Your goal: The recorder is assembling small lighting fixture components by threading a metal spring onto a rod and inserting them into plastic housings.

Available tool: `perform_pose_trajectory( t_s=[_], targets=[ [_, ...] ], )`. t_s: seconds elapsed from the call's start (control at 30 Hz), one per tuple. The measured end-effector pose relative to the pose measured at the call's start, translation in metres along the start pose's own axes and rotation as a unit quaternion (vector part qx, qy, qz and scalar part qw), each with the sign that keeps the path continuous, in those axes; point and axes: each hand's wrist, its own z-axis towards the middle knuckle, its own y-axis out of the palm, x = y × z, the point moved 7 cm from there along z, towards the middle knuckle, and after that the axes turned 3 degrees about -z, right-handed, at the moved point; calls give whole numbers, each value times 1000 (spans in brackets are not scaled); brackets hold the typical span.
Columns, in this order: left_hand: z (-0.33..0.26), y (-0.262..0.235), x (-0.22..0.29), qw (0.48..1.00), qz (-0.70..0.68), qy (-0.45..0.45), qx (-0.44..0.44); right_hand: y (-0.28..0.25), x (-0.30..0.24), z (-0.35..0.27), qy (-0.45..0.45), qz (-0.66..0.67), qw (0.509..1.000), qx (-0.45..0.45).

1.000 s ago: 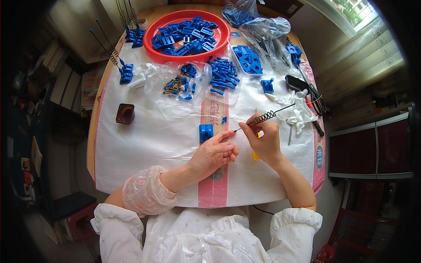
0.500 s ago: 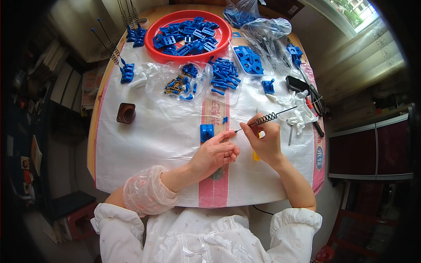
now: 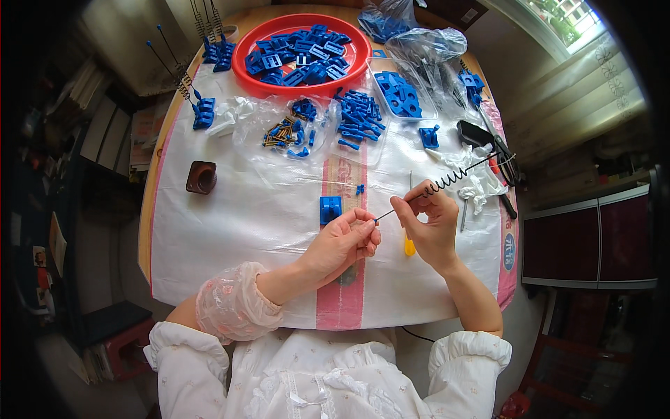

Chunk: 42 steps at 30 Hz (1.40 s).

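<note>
A dark wire with a coil spring [image 3: 447,181] slants up to the right between my hands. My left hand [image 3: 343,241] pinches its lower end, where a bit of blue shows at the fingertips. Closed round the straight part just below the coil is my right hand [image 3: 434,227]. Beyond my left fingers lies a blue plastic bracket [image 3: 330,209], with a tiny blue piece [image 3: 360,189] beside it. A screwdriver with a yellow handle [image 3: 409,246] rests next to my right hand, partly hidden by it.
Blue parts fill a red basin [image 3: 252,85] at the back. Nearer are a bag of brass-coloured screws [image 3: 280,133], blue levers [image 3: 359,115] and a clear tray of blue plates [image 3: 398,96]. A brown square cup [image 3: 202,177] stands left; pliers and crumpled white plastic [image 3: 481,187] lie right.
My left fingertips have closed on the wire's lower end. My right hand has shifted slightly up and right along the wire, and the coil now sits farther right and looks more spread out.
</note>
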Motion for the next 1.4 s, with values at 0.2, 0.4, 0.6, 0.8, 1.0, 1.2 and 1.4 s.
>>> perform_pose_trajectory(
  t_s=[0.2,0.4,0.6,0.8,1.0,1.2,1.4],
  targets=[
    [0,2,2,1000,-11,4,-7,2,0,-1,32,15,999,-19],
    [0,1,1,1000,-13,1,-7,4,3,-2,41,28,998,-28],
    [0,1,0,1000,-10,-3,-7,4,6,-2,58,49,997,-31],
    [0,3,1,1000,-9,-7,-13,5,6,-3,58,65,996,-33],
    [-1,3,2,1000,-3,-9,-11,7,7,-3,52,83,994,-45],
    [-1,4,1,1000,7,-15,-10,7,7,-3,58,84,994,-41],
    [-1,3,-1,999,12,-24,-32,7,6,-4,47,86,994,-40]
  ],
)
